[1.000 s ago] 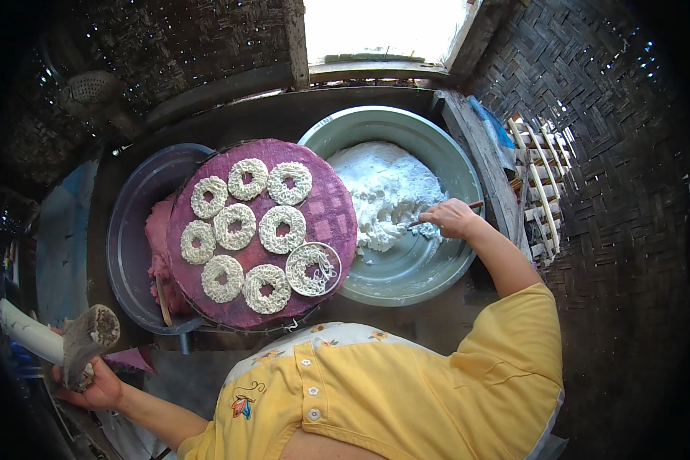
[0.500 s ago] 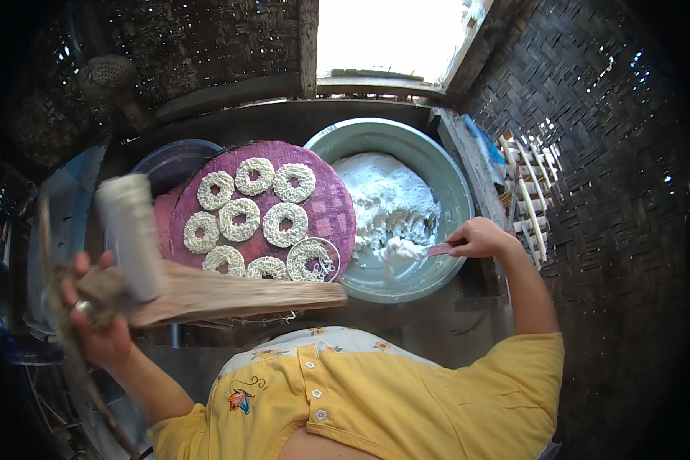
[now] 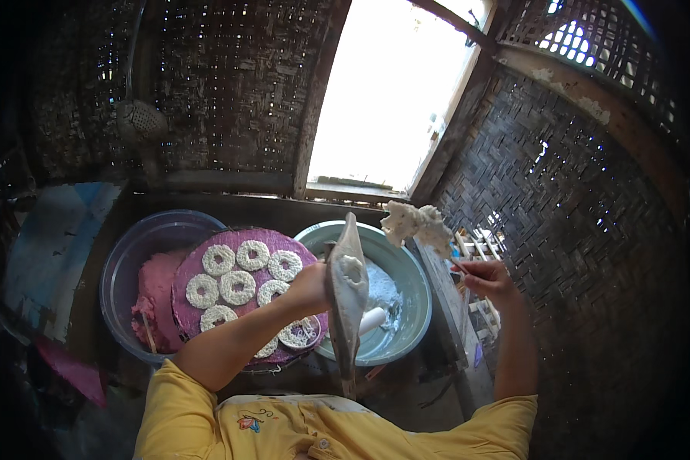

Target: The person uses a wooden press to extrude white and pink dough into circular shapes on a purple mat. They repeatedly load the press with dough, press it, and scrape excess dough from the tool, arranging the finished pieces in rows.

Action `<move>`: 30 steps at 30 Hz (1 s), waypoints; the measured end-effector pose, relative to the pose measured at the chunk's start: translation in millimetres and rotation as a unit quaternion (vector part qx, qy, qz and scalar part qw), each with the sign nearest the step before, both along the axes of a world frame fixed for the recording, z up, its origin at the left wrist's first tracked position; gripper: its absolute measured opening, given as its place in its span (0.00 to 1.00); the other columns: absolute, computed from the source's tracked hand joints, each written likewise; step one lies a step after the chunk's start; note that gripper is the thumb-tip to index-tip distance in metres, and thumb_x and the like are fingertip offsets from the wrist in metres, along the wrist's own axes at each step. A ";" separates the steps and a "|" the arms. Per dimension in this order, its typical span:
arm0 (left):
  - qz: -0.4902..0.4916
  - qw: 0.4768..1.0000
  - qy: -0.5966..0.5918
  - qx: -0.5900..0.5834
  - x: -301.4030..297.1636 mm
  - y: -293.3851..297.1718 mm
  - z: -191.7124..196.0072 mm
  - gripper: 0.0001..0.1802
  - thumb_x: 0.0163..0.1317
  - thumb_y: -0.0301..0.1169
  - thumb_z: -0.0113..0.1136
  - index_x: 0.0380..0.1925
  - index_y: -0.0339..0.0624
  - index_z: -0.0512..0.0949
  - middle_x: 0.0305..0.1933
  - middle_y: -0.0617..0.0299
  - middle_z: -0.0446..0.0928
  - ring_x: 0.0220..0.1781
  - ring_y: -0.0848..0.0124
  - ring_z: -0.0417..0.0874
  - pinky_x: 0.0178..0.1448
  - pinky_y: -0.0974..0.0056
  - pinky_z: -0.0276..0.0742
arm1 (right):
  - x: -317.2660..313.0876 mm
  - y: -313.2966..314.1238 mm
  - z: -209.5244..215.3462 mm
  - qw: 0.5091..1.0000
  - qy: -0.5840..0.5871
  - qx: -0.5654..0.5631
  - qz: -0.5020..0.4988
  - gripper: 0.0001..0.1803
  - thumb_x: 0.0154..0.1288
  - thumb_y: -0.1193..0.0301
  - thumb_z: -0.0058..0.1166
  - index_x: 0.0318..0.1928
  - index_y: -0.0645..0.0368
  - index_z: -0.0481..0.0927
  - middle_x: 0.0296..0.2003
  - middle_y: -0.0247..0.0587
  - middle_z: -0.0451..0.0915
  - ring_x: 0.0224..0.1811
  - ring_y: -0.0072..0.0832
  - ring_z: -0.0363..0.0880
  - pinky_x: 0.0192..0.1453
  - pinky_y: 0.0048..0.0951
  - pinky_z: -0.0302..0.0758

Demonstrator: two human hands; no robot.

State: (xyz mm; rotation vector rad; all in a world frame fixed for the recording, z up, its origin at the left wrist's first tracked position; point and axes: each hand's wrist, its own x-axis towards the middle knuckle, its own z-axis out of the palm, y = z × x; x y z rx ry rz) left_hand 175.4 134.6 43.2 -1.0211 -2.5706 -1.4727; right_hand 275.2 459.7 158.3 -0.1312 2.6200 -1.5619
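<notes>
My left hand (image 3: 310,287) grips a long wooden press (image 3: 347,295) with a round opening, held upright over the teal basin (image 3: 418,307). My right hand (image 3: 489,280) is raised at the basin's right side and holds a thin utensil carrying a lump of white dough (image 3: 415,224), lifted above the basin's far rim. White dough residue and the press's white cylinder (image 3: 372,320) lie inside the basin. Left of the basin, a round purple tray (image 3: 207,249) carries several white noodle rings (image 3: 238,287).
The purple tray rests on a grey-blue basin (image 3: 130,253) holding a stack of pink trays (image 3: 155,287). Woven bamboo walls close in at the back and right. A ladle (image 3: 140,119) hangs on the back wall, and a bright window opening (image 3: 391,100) is behind the basins.
My left hand brought the press from the lower left to over the teal basin. My right hand lifted a lump of dough out of the basin. The view tilted upward.
</notes>
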 end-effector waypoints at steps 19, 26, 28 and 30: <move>-0.045 0.990 0.079 -0.109 6.9 18.9 6.7 0.24 0.46 0.51 0.62 0.35 0.43 0.80 0.33 0.46 0.79 0.39 0.51 0.81 0.43 0.54 0.76 | 8.1 -121.0 32.6 0.637 0.426 0.636 0.093 0.12 0.55 0.58 0.57 0.37 0.49 0.79 0.24 0.29 0.74 0.26 0.25 0.76 0.32 0.33 0.67; -0.077 0.996 -0.036 0.032 -10.1 -1.6 -9.3 0.23 0.46 0.45 0.64 0.40 0.42 0.80 0.38 0.49 0.80 0.42 0.57 0.82 0.45 0.59 0.75 | 29.7 -118.5 20.6 0.537 0.511 0.666 0.086 0.07 0.59 0.64 0.53 0.38 0.46 0.78 0.25 0.26 0.71 0.26 0.20 0.70 0.32 0.27 0.62; -0.059 0.997 -0.048 0.032 -13.9 -4.6 -12.2 0.23 0.47 0.42 0.65 0.41 0.40 0.79 0.38 0.49 0.81 0.42 0.58 0.83 0.45 0.60 0.76 | 36.3 -100.5 39.9 0.658 0.511 0.552 0.025 0.07 0.54 0.64 0.60 0.33 0.47 0.80 0.19 0.26 0.67 0.21 0.22 0.69 0.29 0.30 0.62; -0.042 0.998 -0.046 0.017 -14.5 -2.5 -13.6 0.23 0.47 0.43 0.64 0.40 0.40 0.79 0.38 0.49 0.80 0.41 0.57 0.83 0.45 0.60 0.76 | 34.1 -88.6 49.5 0.665 0.523 0.532 -0.034 0.10 0.51 0.63 0.62 0.34 0.49 0.80 0.18 0.29 0.70 0.21 0.26 0.72 0.29 0.33 0.65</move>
